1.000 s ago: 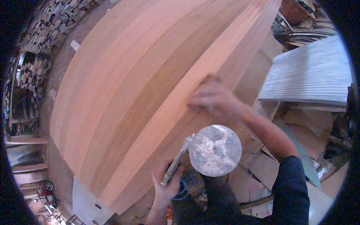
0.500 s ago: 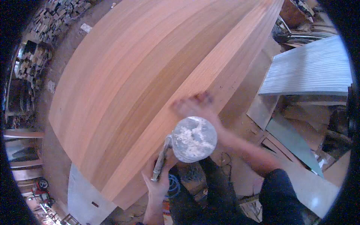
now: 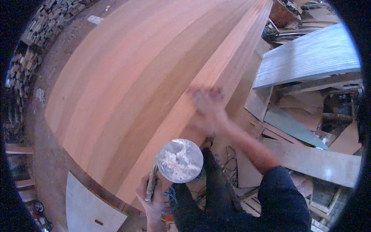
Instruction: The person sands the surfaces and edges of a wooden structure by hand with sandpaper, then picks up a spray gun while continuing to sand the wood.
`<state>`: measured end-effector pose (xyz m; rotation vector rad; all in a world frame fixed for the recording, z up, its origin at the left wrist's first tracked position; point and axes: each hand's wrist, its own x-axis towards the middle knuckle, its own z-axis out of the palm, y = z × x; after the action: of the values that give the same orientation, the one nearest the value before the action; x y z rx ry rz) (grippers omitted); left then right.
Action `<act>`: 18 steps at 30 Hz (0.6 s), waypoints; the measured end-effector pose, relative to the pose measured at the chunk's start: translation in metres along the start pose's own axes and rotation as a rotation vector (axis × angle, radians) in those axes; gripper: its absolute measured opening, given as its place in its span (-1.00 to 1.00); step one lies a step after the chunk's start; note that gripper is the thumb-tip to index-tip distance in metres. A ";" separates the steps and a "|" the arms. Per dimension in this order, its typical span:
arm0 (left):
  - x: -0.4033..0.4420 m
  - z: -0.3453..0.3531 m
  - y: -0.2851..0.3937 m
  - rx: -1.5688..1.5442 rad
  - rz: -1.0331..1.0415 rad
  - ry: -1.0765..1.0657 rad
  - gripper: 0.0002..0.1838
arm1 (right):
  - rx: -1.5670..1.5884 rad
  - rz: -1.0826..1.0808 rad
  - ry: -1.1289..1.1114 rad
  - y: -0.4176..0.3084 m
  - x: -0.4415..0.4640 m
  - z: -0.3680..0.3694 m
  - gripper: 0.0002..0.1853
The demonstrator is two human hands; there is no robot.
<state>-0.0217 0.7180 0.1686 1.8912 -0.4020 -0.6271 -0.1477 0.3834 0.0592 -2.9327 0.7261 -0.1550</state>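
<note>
My left hand (image 3: 154,205) is closed around the handle of a spray gun (image 3: 151,181). The gun's round metal cup (image 3: 180,161), blotched with whitish stains, sits on top and hides part of the gun. Beside that hand hangs a blue coiled hose (image 3: 170,201). My right hand (image 3: 210,106), somewhat smeared by motion, lies with fingers stretched out on a large wood-veneer panel (image 3: 154,73), near its right edge. Curved bands of lighter and darker grain run along the panel.
A pale ribbed panel (image 3: 309,56) lies at the right, above board offcuts and a greenish sheet (image 3: 295,127). A grey board (image 3: 91,205) with a small slot is at lower left. Stacked wood pieces (image 3: 23,69) line the far left.
My right hand has slid up and slightly right along the panel. The spray gun in my left hand sits lower and further left in view; the whole view has shifted too.
</note>
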 end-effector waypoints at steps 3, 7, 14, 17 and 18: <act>0.011 0.000 -0.001 -0.041 0.037 -0.047 -0.72 | 0.375 -0.161 -0.123 -0.060 -0.025 -0.042 -0.08; 0.016 -0.008 -0.007 -0.063 -0.026 -0.078 -0.71 | 0.165 0.252 0.110 0.066 0.025 -0.057 -0.32; 0.018 -0.009 -0.002 -0.084 -0.081 -0.212 -0.69 | 0.335 -0.346 -0.016 -0.044 -0.080 -0.014 -0.54; 0.058 -0.027 0.003 -0.088 -0.007 -0.303 -0.67 | 0.543 -0.164 0.090 -0.082 -0.065 -0.023 -0.63; 0.071 -0.040 -0.006 0.007 0.149 -0.401 -0.65 | 0.558 -0.157 0.091 -0.086 -0.063 -0.028 -0.63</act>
<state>0.0591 0.7112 0.1586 1.7195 -0.7951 -0.9064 -0.1673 0.4864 0.0943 -2.4510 0.3782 -0.4305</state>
